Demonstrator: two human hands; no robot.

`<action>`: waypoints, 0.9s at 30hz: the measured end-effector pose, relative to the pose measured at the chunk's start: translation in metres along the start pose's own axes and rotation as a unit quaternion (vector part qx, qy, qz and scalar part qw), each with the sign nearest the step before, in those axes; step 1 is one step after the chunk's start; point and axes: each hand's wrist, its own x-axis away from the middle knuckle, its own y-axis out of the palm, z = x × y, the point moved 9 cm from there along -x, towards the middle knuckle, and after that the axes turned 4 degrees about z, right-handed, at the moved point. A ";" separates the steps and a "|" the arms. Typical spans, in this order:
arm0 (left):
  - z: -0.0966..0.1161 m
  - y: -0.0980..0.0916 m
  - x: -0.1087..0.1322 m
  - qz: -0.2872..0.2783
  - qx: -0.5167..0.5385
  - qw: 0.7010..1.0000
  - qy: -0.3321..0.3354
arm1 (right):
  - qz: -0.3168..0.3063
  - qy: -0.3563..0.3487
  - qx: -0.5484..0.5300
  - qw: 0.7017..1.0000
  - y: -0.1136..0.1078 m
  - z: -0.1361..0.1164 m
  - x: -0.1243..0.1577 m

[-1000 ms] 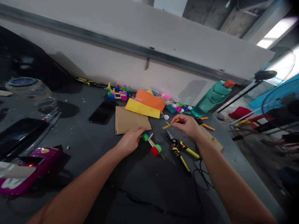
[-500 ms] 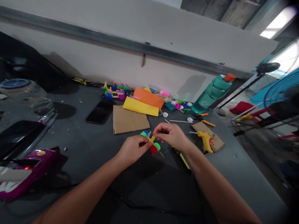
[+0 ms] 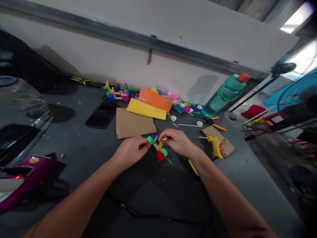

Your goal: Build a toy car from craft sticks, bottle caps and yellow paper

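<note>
A small toy car (image 3: 156, 145) made of a wooden stick frame with bottle-cap wheels is between my hands, above the dark table. My left hand (image 3: 132, 150) pinches it by the green cap wheel (image 3: 150, 139) at its far left end. A red cap wheel (image 3: 160, 155) and another green one sit at the near end. My right hand (image 3: 177, 141) has thumb and forefinger closed on a yellow paper strip (image 3: 160, 144), which reaches down to the car's frame. Whether the strip is fastened to the frame I cannot tell. A thin yellow scrap (image 3: 168, 161) lies beside the red wheel.
Cardboard (image 3: 133, 125), yellow paper (image 3: 146, 109) and a phone (image 3: 101, 115) lie beyond my hands. A yellow glue gun (image 3: 216, 145) rests on cardboard at right, near a green bottle (image 3: 223, 96). Finished-looking toy cars (image 3: 116, 92) stand at the back. A cable (image 3: 148, 216) crosses the front.
My left hand has shifted from the yellow strip at the car's middle to the green wheel at its left. My right hand still pinches the strip. The whole view has shifted slightly.
</note>
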 end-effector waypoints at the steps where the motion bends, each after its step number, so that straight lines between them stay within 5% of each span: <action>1: 0.003 0.001 0.000 -0.007 -0.014 1.000 0.024 | -0.006 -0.001 -0.001 1.000 0.002 0.000 0.000; 8: 0.021 0.010 0.009 -0.039 -0.057 0.987 0.142 | -0.003 0.000 0.000 1.000 0.006 0.001 -0.001; 27: 0.022 0.013 0.015 -0.014 -0.101 0.975 0.198 | 0.005 0.009 -0.005 1.000 0.014 0.008 0.000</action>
